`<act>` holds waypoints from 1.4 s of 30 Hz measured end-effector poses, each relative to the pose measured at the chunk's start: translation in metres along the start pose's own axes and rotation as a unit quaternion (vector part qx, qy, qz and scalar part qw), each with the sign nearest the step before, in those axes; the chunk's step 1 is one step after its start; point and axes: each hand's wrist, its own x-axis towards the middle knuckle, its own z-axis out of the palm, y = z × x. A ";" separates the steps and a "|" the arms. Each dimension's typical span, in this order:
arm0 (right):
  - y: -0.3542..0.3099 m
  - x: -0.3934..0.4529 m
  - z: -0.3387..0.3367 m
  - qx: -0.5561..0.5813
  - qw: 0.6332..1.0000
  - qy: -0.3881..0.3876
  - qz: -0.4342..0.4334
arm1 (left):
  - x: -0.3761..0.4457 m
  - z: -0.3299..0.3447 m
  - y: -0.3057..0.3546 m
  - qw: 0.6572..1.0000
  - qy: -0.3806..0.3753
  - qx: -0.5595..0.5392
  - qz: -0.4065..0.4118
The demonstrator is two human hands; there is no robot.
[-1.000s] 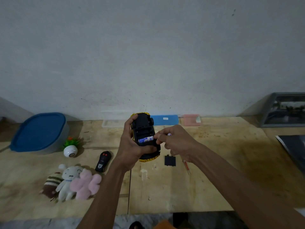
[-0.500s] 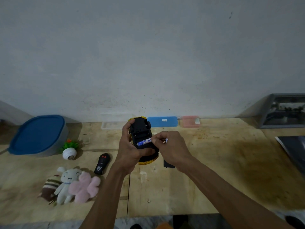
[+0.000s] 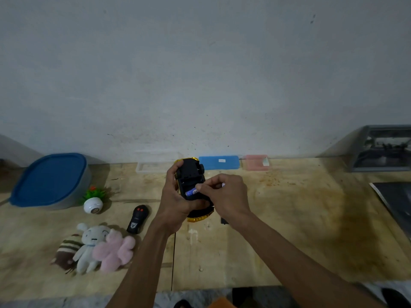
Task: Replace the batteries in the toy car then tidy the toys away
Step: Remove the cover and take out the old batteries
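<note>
My left hand (image 3: 174, 200) holds the yellow toy car (image 3: 191, 174) upside down above the table, black underside up. A blue battery (image 3: 191, 192) lies in the open compartment. My right hand (image 3: 224, 196) pinches at that battery's right end with thumb and forefinger; another small battery end (image 3: 223, 185) shows between its fingers. The black battery cover (image 3: 224, 220) lies on the table, mostly hidden under my right wrist. A black remote (image 3: 137, 218) lies to the left of the car. Three soft toys lie at front left: striped brown (image 3: 66, 252), white (image 3: 90, 245), pink (image 3: 115, 250).
A grey tub with a blue lid (image 3: 50, 180) stands at back left, a small potted plant toy (image 3: 93, 200) beside it. Along the wall lie a clear case (image 3: 153, 166), a blue case (image 3: 219, 162) and a pink case (image 3: 255, 162). A grey tray (image 3: 382, 150) sits far right.
My right hand has slid left along the car's underside, closer onto the blue battery. The car has tilted slightly in my left hand. The cover is now more hidden.
</note>
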 end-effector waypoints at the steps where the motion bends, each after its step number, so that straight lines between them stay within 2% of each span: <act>1: -0.001 0.000 0.001 0.000 1.000 0.003 -0.003 | 0.000 -0.001 0.000 1.000 -0.001 -0.002 -0.003; 8: -0.004 0.002 0.010 0.020 1.000 0.016 -0.004 | -0.002 -0.004 -0.001 1.000 -0.003 0.005 -0.017; 15: -0.002 0.004 0.021 0.072 0.996 0.000 0.044 | -0.003 -0.012 -0.006 0.999 -0.039 0.014 -0.026; 19: -0.005 0.003 0.021 0.125 0.988 0.016 0.091 | -0.004 -0.021 -0.010 0.999 -0.039 0.010 -0.034; 21: -0.006 0.005 0.018 0.220 0.963 0.019 0.152 | -0.004 -0.028 -0.012 0.998 -0.032 0.010 -0.043; 24: -0.003 0.008 0.010 0.424 0.865 0.001 0.269 | -0.003 -0.035 -0.016 0.998 -0.031 0.007 -0.060; 26: 0.005 0.010 0.007 0.481 0.825 -0.018 0.297 | -0.002 -0.039 -0.022 0.996 -0.036 -0.002 -0.077; 27: 0.010 0.010 0.007 0.487 0.820 -0.023 0.300 | -0.002 -0.040 -0.026 0.995 -0.039 -0.006 -0.086; 35: 0.067 0.009 -0.007 0.400 0.855 0.062 0.323 | 0.007 -0.036 -0.070 0.988 -0.025 0.033 -0.146; 42: 0.115 0.036 -0.031 0.349 0.864 0.072 0.356 | 0.033 -0.014 -0.117 0.975 -0.007 0.122 -0.187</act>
